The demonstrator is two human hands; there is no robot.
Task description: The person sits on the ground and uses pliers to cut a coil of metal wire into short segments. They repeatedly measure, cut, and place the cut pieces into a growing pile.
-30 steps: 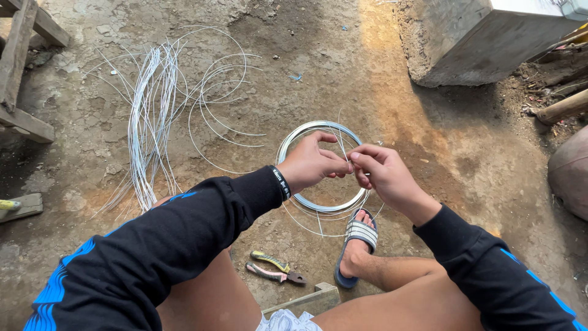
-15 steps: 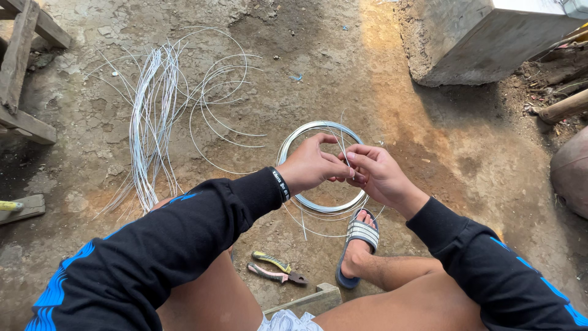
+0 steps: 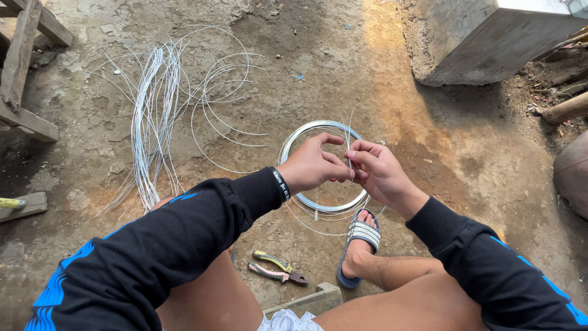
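My left hand (image 3: 313, 164) and my right hand (image 3: 378, 171) meet above a coil of thin silver wire (image 3: 304, 133) lying on the dirt ground. Both pinch the same thin wire strand (image 3: 349, 132), whose free end sticks up between the fingertips. A black wristband sits on my left wrist. Both arms wear black sleeves with blue marks. My right foot in a striped slide sandal (image 3: 360, 236) rests on the near edge of the coil.
A bundle of cut wire lengths (image 3: 153, 122) and loose curved pieces lie at the left. Pliers (image 3: 277, 270) lie by my knees, a wood block (image 3: 306, 301) near them. Wooden frame (image 3: 24, 67) far left, concrete block (image 3: 484, 37) top right.
Both hands have shifted slightly toward me and left over the coil, still pinching the strand. The right hand's fingers have re-gripped the wire.
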